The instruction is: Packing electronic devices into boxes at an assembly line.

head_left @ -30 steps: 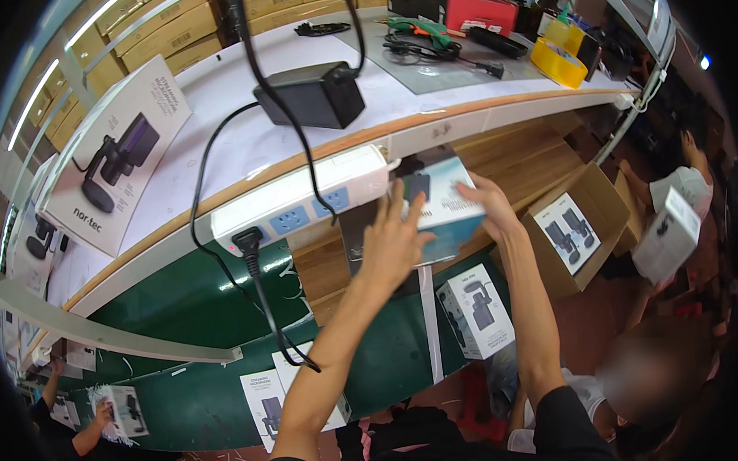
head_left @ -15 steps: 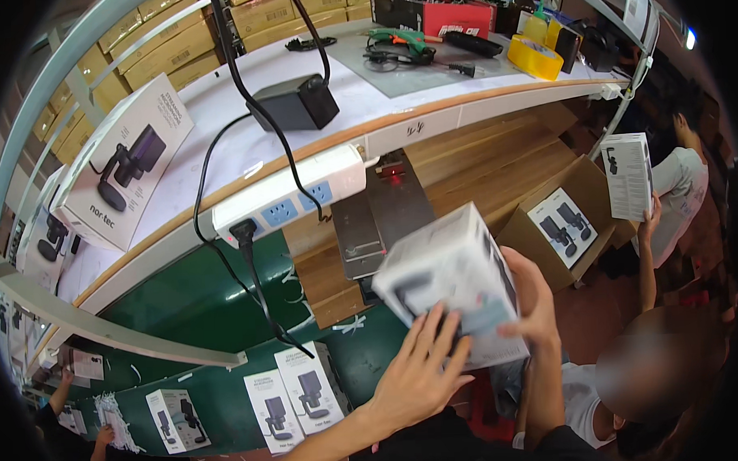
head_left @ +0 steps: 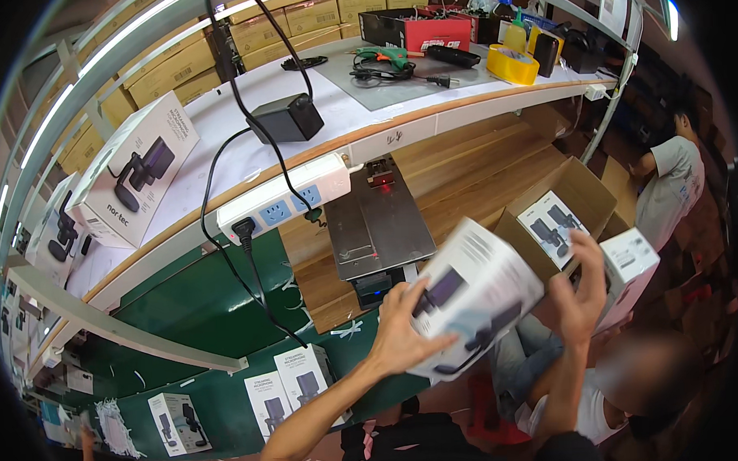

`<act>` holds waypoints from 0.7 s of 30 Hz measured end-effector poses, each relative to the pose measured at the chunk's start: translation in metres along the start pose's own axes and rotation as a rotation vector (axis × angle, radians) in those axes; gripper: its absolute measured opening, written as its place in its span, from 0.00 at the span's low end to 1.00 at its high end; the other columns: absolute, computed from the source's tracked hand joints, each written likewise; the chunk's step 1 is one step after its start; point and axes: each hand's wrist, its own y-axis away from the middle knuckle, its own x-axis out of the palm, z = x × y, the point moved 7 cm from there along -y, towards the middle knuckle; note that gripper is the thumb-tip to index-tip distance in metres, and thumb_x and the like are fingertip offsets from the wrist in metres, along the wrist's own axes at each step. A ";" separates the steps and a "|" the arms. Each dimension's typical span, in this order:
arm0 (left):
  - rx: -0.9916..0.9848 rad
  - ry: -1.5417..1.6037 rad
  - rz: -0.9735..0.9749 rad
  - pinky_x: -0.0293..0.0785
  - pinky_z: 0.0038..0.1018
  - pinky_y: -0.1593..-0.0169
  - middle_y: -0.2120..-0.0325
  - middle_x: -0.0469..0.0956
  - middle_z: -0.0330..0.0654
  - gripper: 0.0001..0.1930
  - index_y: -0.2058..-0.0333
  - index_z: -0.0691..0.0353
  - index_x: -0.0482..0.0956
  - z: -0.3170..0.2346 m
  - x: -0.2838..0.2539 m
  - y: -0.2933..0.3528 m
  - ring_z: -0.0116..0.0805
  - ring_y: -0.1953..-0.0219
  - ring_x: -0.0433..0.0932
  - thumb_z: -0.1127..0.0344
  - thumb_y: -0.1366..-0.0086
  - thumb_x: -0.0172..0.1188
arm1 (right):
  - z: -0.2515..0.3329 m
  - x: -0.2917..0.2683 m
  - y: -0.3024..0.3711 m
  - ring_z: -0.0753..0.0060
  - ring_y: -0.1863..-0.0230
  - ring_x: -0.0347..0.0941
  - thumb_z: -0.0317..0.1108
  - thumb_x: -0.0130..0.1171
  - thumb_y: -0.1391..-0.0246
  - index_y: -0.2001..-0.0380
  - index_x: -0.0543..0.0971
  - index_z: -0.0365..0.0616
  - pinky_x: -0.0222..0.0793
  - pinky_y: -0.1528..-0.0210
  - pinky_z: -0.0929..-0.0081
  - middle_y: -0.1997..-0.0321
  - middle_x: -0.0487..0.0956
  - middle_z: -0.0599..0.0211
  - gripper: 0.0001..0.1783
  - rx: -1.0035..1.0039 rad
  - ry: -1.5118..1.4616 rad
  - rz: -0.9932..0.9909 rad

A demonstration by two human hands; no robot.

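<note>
A white microphone box (head_left: pixel 489 295), printed with dark microphones, hangs tilted in front of me and is slightly blurred. My left hand (head_left: pixel 405 335) grips it at its left edge, with the thumb across the printed face. To the right of the box, my right hand (head_left: pixel 578 296) is raised with its fingers spread, apart from the box and holding nothing. Beyond the held box lies a flat metal-topped scale (head_left: pixel 377 234) with a lit display at its near end. An open brown carton (head_left: pixel 583 182) with a similar white box (head_left: pixel 553 228) in it stands beyond my right hand.
A white power strip (head_left: pixel 283 203) with hanging black cables runs along the shelf edge. Several microphone boxes (head_left: pixel 299 383) stand on the green table at lower left. At right sits a person (head_left: pixel 590 401), near another white box (head_left: pixel 633 262). Yellow tape (head_left: pixel 512 64) lies on the shelf.
The microphone box has turned and tilted. My left hand has shifted from its face to its left edge; my right hand has let go and moved right. The white box at far right is lower.
</note>
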 end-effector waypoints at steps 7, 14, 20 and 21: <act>-0.479 0.741 -0.195 0.73 0.37 0.46 0.52 0.74 0.64 0.46 0.34 0.78 0.52 0.061 0.024 -0.044 0.49 0.48 0.77 0.48 0.36 0.64 | -0.105 0.148 0.013 0.64 0.35 0.68 0.33 0.59 0.42 0.33 0.61 0.31 0.61 0.34 0.70 0.35 0.70 0.52 0.37 0.729 -0.926 0.377; -0.026 -0.136 -0.304 0.71 0.43 0.41 0.41 0.62 0.75 0.44 0.32 0.68 0.56 0.008 -0.026 -0.027 0.67 0.39 0.67 0.52 0.39 0.67 | -0.107 0.225 -0.030 0.68 0.52 0.80 0.35 0.52 0.34 0.39 0.69 0.33 0.79 0.51 0.71 0.46 0.79 0.54 0.24 1.004 -0.870 0.533; 0.056 -0.287 -0.320 0.77 0.50 0.49 0.40 0.61 0.74 0.43 0.32 0.55 0.60 0.063 -0.034 -0.088 0.73 0.52 0.76 0.54 0.44 0.71 | -0.150 0.264 -0.078 0.63 0.59 0.83 0.42 0.56 0.37 0.48 0.77 0.32 0.82 0.58 0.67 0.53 0.82 0.51 0.24 0.979 -0.825 0.515; 0.040 -0.287 -0.316 0.77 0.48 0.50 0.41 0.65 0.71 0.42 0.34 0.55 0.63 0.070 -0.041 -0.100 0.70 0.52 0.77 0.55 0.45 0.72 | -0.166 0.275 -0.085 0.61 0.60 0.83 0.42 0.56 0.38 0.50 0.78 0.33 0.82 0.58 0.66 0.55 0.83 0.52 0.23 1.043 -0.854 0.529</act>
